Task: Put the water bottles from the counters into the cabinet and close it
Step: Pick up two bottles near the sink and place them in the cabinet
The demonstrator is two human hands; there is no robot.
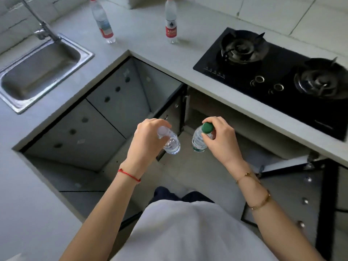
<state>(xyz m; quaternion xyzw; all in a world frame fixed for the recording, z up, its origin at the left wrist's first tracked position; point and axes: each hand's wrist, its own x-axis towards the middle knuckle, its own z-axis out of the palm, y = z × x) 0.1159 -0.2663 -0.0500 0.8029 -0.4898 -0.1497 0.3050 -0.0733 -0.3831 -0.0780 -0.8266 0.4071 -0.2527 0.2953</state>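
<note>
Hands hang both bottles neck-up: left hand grips the clear white-capped plastic bottle, right hand pinches the green-capped clear bottle by its neck, the open dark cabinet at twelve o'clock, nearer the right.

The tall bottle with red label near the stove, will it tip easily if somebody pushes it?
Probably yes: the red-label bottle stands tall on a narrow base. It looks clear and full, so likely fairly heavy. Once tipped, its round body would probably roll on the counter.
</note>
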